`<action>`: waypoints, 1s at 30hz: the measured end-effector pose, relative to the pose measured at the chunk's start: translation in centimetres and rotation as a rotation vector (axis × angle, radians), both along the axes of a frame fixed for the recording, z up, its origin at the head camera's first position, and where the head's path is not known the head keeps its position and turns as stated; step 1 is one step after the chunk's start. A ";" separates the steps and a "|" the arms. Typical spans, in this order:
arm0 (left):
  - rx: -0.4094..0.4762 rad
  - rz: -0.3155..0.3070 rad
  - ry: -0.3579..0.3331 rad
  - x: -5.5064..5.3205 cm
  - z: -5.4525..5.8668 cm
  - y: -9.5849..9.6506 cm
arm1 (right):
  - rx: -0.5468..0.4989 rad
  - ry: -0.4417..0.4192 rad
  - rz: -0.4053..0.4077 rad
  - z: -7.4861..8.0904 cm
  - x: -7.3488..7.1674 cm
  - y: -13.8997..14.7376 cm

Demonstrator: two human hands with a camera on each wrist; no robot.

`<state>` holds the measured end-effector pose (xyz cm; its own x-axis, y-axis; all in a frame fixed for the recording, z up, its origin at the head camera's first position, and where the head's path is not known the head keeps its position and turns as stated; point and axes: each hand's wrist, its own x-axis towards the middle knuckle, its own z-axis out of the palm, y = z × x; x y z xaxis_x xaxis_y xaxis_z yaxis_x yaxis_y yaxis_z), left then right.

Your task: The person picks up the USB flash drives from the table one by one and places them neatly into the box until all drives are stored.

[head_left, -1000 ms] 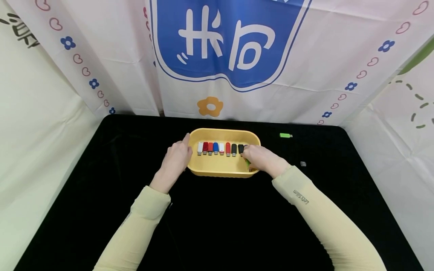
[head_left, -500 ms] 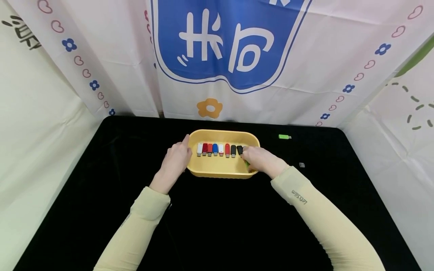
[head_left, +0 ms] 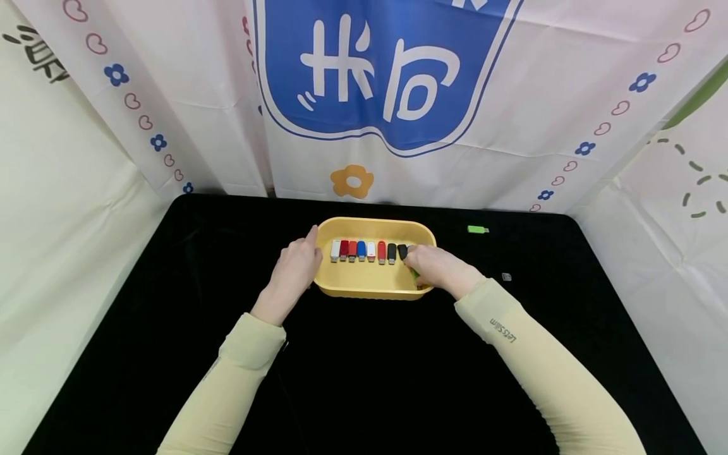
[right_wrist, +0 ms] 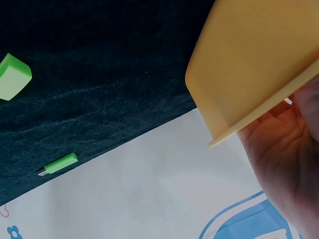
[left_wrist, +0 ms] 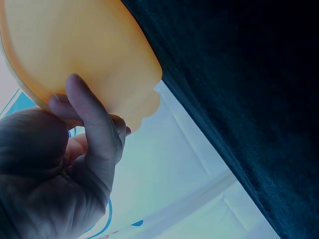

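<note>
A yellow plastic bin [head_left: 364,293] rests on the black tabletop. Inside it lies a row of USB sticks, among them a white one [head_left: 335,250], a blue one [head_left: 361,251] and a red one [head_left: 382,252]. My left hand [head_left: 294,262] grips the bin's left rim, thumb and fingers on either side of the wall [left_wrist: 114,59]. My right hand [head_left: 438,265] reaches over the right rim, its curled fingers on a USB stick at the row's end, mostly hidden. A black stick [head_left: 402,251] lies tilted beside the fingertips. Part of a green stick [head_left: 414,274] shows below this hand.
Outside the bin, to the right, a bright green USB stick [head_left: 478,229] lies near the table's back edge. Closer in is a small clear or silvery piece [head_left: 507,277]. A white printed curtain [head_left: 307,164] hangs behind the table.
The black stick by my right fingertips has tilted slightly since a second ago. Both hands keep their places at the bin. The head view has shifted a little.
</note>
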<state>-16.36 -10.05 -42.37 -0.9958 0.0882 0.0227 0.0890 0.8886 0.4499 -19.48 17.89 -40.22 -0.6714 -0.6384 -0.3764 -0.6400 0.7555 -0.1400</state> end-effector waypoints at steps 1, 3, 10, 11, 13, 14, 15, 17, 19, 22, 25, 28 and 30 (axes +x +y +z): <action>0.002 0.002 -0.003 0.0 0.0 0.0 | -0.005 -0.003 0.000 0.1 0.0 0.0; 0.002 0.003 -0.009 -0.1 0.0 0.0 | -0.016 0.012 0.002 0.4 0.1 0.1; -0.018 -0.004 0.018 -0.1 -0.1 0.0 | -0.103 0.151 -0.006 0.7 0.7 0.5; -0.017 -0.004 0.019 -0.1 -0.1 0.1 | -0.122 0.173 -0.007 0.8 0.7 0.5; -0.014 -0.004 0.018 -0.1 -0.1 0.1 | -0.160 0.200 -0.012 0.9 0.8 0.7; -0.013 -0.005 0.017 -0.1 -0.1 0.1 | -0.172 0.217 -0.017 1.0 0.8 0.9; -0.011 -0.005 0.016 -0.1 -0.1 0.1 | -0.184 0.230 -0.024 1.1 0.8 1.0; -0.008 -0.006 0.018 -0.1 -0.1 0.1 | -0.206 0.250 -0.041 1.5 0.7 1.2; -0.005 -0.007 0.020 -0.2 -0.1 0.1 | -0.230 0.256 -0.075 2.0 0.6 1.5; -0.001 -0.005 0.026 -0.2 -0.2 0.1 | -0.253 0.290 -0.108 2.5 0.4 2.1; 0.002 -0.004 0.026 -0.2 -0.2 0.1 | -0.290 0.325 -0.149 2.9 0.3 2.9; 0.003 -0.008 0.027 -0.1 -0.2 0.0 | -0.339 0.371 -0.198 2.9 0.1 4.0; 0.001 -0.010 0.028 -0.1 -0.2 0.0 | -0.372 0.399 -0.241 2.8 -0.1 4.8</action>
